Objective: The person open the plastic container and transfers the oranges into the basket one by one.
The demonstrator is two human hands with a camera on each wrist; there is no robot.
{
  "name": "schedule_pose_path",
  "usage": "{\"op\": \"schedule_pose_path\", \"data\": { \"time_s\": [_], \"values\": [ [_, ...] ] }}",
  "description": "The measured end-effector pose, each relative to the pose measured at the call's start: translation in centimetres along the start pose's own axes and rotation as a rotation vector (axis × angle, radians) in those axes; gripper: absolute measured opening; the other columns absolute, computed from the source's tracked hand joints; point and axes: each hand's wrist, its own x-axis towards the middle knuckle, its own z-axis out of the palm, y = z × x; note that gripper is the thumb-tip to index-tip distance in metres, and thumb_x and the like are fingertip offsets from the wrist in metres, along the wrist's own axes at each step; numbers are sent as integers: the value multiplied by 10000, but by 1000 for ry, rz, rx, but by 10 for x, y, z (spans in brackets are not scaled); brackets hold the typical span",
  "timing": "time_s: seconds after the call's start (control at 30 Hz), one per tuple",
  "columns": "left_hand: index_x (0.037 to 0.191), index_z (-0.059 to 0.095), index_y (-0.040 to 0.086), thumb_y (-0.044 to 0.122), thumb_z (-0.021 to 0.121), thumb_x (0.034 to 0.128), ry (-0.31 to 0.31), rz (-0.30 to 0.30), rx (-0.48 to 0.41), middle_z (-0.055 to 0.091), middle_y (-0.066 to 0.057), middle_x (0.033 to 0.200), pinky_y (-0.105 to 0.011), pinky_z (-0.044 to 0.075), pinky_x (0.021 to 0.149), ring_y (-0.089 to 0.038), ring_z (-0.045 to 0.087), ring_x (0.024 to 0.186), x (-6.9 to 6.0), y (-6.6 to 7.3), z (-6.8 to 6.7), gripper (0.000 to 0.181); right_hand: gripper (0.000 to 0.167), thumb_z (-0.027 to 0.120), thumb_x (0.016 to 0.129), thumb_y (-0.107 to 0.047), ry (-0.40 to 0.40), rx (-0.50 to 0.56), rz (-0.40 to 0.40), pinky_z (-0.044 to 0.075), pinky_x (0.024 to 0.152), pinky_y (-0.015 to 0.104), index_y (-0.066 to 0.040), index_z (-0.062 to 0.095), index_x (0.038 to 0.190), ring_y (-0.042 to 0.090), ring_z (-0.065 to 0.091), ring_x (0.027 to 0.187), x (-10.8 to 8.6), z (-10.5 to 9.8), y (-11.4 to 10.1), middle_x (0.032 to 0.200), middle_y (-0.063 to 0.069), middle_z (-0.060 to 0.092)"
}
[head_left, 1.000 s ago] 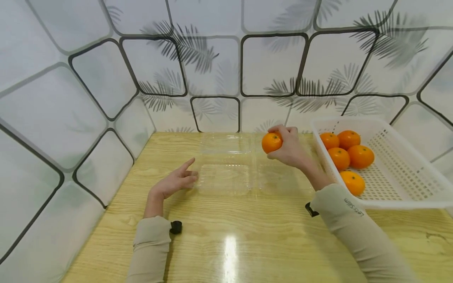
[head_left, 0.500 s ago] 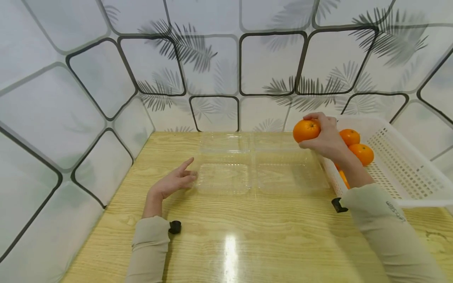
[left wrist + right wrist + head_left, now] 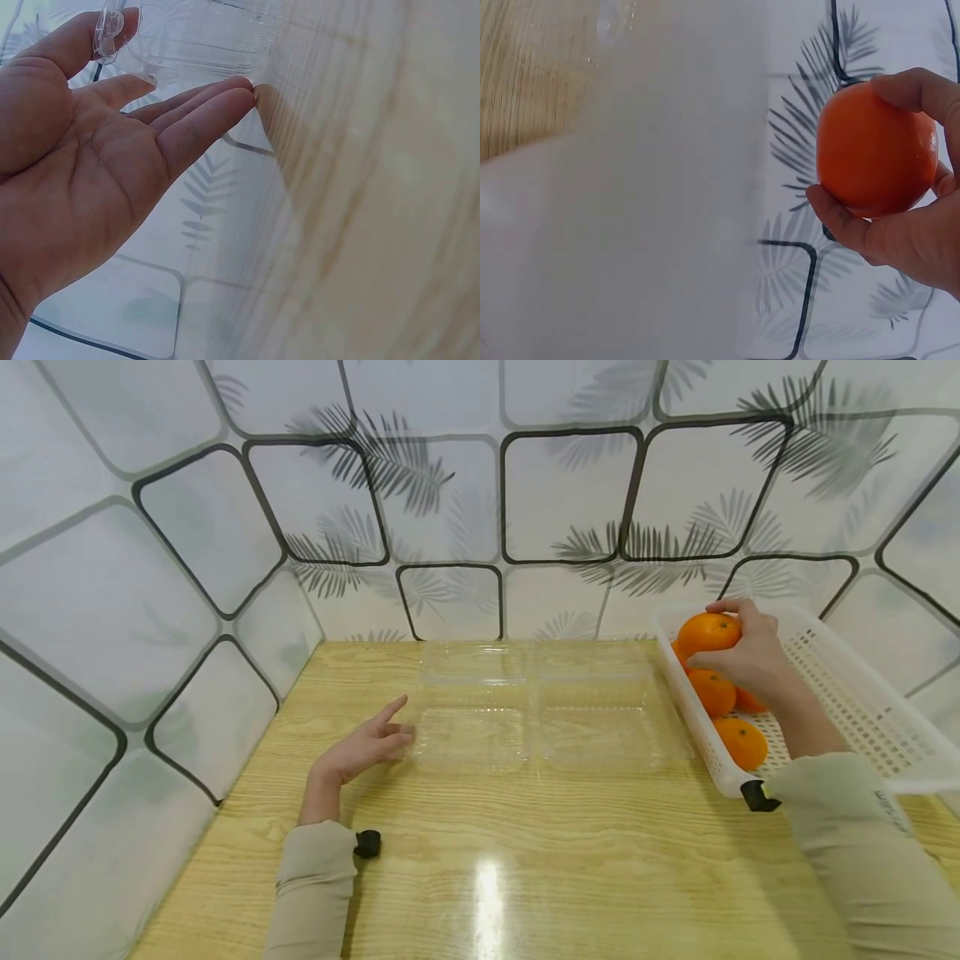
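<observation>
My right hand [image 3: 750,652] grips an orange mandarin [image 3: 708,632] over the left side of a white perforated plastic basket [image 3: 832,672]. In the right wrist view, thumb and fingers curve round that mandarin [image 3: 876,150]. Beneath and beside the hand, several more mandarins, one at the front [image 3: 741,743], lie along the basket's left wall. My left hand [image 3: 366,750] lies by the left edge of a clear plastic container [image 3: 472,739], fingers mostly straight. In the left wrist view, the fingertips come up to the container's edge [image 3: 202,37]; firm contact is hard to tell.
A second clear container [image 3: 600,739] stands right beside the first, close to the basket. Both have raised lids at the back. The wood-grain table [image 3: 450,868] meets a patterned wall covering [image 3: 570,502] behind and on the left.
My right hand has carried the mandarin rightward, from above the right container to over the basket. My left hand has stayed by the left container.
</observation>
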Motion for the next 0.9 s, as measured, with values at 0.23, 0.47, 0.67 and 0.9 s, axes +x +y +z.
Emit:
{"op": "schedule_pose_path", "data": {
  "time_s": [0.23, 0.47, 0.67, 0.9],
  "values": [
    [1611, -41, 207, 207, 491, 1055, -1, 3, 4, 274, -323, 1549, -532, 411, 1064, -444, 337, 1412, -1, 1, 0, 770, 776, 739, 873, -193, 16, -20, 25, 415, 865, 495, -47, 267, 1472, 464, 386, 1132, -5, -12, 18, 1436, 345, 119],
    [1612, -36, 208, 220, 502, 1051, -1, 4, -1, 261, -327, 1553, -534, 403, 1069, -447, 327, 1415, -1, 1, 0, 777, 797, 744, 862, -144, 25, -52, 34, 415, 811, 312, 10, 253, 1471, 482, 363, 1164, -14, -21, 39, 1448, 366, 123],
    [1610, -44, 204, 208, 499, 1052, -4, 3, 1, 257, -330, 1552, -538, 397, 1074, -450, 326, 1415, -1, 2, 1, 779, 780, 742, 862, -162, 27, -93, 57, 402, 743, 250, 28, 260, 1444, 489, 340, 1126, -24, -29, 60, 1381, 385, 144],
    [1609, -52, 218, 178, 467, 1061, -6, 1, -3, 248, -329, 1556, -555, 380, 1084, -457, 328, 1412, -2, 3, 2, 755, 825, 725, 890, -231, -7, -112, 118, 396, 868, 582, 38, 205, 1471, 534, 338, 1120, -32, -36, 79, 1367, 429, 107]
  ]
}}
